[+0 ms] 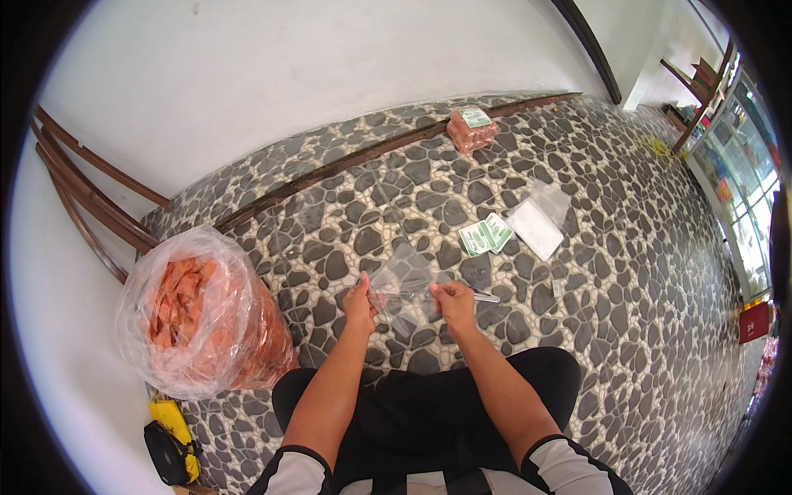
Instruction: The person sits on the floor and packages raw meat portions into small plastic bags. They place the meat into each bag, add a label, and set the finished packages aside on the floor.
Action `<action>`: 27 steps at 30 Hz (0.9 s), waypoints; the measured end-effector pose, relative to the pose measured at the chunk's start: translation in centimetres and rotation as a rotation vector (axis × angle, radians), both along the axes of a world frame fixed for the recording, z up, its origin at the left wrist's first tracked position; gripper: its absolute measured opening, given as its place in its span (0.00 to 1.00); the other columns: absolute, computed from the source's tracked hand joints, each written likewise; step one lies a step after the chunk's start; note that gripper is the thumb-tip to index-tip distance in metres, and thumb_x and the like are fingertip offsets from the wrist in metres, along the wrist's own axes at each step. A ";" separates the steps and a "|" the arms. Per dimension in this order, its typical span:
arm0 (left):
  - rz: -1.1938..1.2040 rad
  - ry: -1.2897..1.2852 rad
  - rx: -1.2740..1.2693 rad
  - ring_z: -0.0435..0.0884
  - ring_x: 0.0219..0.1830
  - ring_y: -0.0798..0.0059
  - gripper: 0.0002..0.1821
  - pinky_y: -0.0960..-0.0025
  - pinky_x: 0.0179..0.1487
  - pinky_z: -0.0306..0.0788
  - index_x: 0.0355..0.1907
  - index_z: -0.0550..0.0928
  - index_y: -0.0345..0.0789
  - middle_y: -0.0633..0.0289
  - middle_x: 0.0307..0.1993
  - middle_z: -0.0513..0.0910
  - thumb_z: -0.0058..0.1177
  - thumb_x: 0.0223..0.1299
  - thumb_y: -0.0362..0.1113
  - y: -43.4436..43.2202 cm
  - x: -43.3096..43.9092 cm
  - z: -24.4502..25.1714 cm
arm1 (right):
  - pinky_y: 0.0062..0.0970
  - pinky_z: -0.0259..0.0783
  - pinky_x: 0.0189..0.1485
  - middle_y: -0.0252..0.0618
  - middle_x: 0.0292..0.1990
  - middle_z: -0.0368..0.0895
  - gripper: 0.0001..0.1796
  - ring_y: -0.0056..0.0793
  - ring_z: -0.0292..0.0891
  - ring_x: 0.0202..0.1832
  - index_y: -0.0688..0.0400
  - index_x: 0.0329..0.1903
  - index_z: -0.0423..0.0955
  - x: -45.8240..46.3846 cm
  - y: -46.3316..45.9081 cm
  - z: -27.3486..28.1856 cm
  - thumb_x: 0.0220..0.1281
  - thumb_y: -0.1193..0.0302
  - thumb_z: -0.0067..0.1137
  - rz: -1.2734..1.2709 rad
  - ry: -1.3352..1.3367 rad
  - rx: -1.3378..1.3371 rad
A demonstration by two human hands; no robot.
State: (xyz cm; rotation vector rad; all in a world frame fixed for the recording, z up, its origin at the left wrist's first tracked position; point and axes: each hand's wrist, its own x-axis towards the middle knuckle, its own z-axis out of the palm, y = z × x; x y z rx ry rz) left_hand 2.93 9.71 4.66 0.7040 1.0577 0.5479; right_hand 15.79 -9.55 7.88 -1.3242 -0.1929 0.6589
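In front of my knees, a clear flat plastic bag (402, 278) is stretched between both hands. My left hand (359, 303) pinches its left side between thumb and fingers. On the opposite side, my right hand (455, 303) grips the bag's edge. A slim metal tool (487, 297) shows just past the right knuckles; I cannot tell whether it is held or lies on the floor. Several green-and-white printed cards (486, 236) lie overlapping beyond the right hand. Beside them rests a white stack (537, 229) with clear plastic (552, 201) at its far end.
A large clear sack of orange crisp-like pieces (204, 315) stands at my left. Filled orange packs (472, 130) are stacked by a wooden beam (371, 154). More beams (93, 179) lean at the left wall. A black pouch (166, 453) lies lower left; a glass cabinet (736, 173) stands right.
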 end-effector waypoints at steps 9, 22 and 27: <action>-0.016 0.587 1.141 0.78 0.62 0.52 0.33 0.52 0.65 0.70 0.58 0.80 0.33 0.52 0.54 0.81 0.71 0.60 0.55 -4.1 -0.1 2.4 | 0.23 0.67 0.21 0.29 0.20 0.75 0.16 0.17 0.70 0.20 0.63 0.31 0.80 -1.2 0.0 -4.1 0.67 0.64 0.73 -0.137 0.040 -0.153; -0.700 0.534 1.185 0.85 0.46 0.55 0.14 0.56 0.50 0.77 0.54 0.91 0.47 0.57 0.44 0.85 0.59 0.71 0.44 -5.0 0.4 1.9 | 0.21 0.61 0.25 0.25 0.24 0.77 0.16 0.13 0.65 0.23 0.63 0.34 0.82 -0.6 -0.2 -4.9 0.62 0.63 0.77 0.023 -0.053 -0.079; -0.665 0.589 1.050 0.83 0.49 0.51 0.15 0.54 0.53 0.76 0.57 0.89 0.47 0.54 0.47 0.82 0.57 0.72 0.42 -2.4 0.6 2.1 | 0.26 0.67 0.27 0.30 0.24 0.80 0.15 0.17 0.70 0.24 0.63 0.35 0.84 0.3 -0.6 -4.4 0.60 0.64 0.77 0.160 -0.220 -0.249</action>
